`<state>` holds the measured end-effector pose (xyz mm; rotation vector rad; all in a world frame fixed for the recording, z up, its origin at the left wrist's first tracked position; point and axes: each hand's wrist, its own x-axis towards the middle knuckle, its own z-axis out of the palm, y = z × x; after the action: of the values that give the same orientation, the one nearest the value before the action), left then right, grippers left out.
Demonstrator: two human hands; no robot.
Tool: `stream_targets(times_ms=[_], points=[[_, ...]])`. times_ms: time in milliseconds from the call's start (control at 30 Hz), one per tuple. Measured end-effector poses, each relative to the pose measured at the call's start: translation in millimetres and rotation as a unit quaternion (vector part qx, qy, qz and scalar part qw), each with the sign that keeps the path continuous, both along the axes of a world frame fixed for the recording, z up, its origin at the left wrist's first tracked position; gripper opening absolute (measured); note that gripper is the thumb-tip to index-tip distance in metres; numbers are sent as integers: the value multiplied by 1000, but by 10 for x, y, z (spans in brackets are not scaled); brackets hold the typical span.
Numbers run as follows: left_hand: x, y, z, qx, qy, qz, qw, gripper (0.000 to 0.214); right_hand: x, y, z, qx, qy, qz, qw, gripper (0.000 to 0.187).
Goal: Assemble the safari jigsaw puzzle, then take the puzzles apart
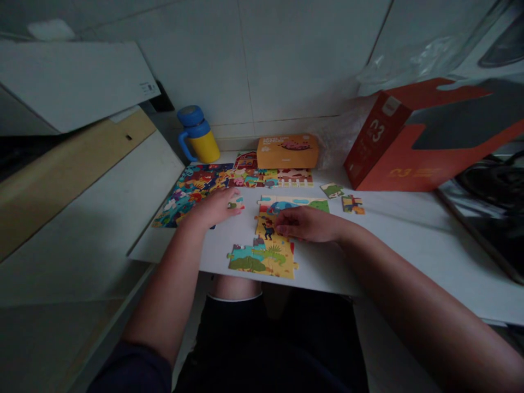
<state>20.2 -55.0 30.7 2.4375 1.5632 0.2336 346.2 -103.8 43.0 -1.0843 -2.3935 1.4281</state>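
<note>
My left hand (216, 206) is closed on a small jigsaw piece (236, 203), pinched at its fingertips above the white table. Right of it lies a partly joined jigsaw puzzle (273, 254), with a green crocodile at its near end and a blue shape along its far edge. Over the puzzle's right side my right hand (301, 222) rests with curled fingers, the fingertips close together at the yellow part. Whatever is under those fingers is hidden. Two loose jigsaw pieces, a green one (332, 190) and an orange one (353, 204), lie to the right.
Colourful joined puzzles (196, 185) lie at the back left, below a blue and yellow bottle (200, 136). An orange puzzle box (287, 153) sits by the wall. The large red box (385, 147) stands at right; white boards (73, 87) lean at left.
</note>
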Motion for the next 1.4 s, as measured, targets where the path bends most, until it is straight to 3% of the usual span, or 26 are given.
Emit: stream_targets(times_ms=[167,333,600,833,1100,1233,1400], points=[[20,156,69,-54,-26,5,998,58,19,7,-25,-7,7,-6,1000,44],[200,224,107,-34,-39,-64,997,49,22,10,-22,5,5,-6,1000,39],[262,227,-2,-7,-94,-91,991,47,11,18,-18,9,11,-14,1000,33],[336,198,6,23,-122,-108,986,37,-6,23,2,23,12,-8,1000,30],[376,193,-78,23,-129,-123,984,26,-6,15,-17,16,11,-17,1000,30],[403,168,-71,26,-137,-146,979,14,-4,14,-23,25,2,-17,1000,33],[386,145,-58,11,-137,-147,980,13,11,28,-76,31,3,-8,999,35]])
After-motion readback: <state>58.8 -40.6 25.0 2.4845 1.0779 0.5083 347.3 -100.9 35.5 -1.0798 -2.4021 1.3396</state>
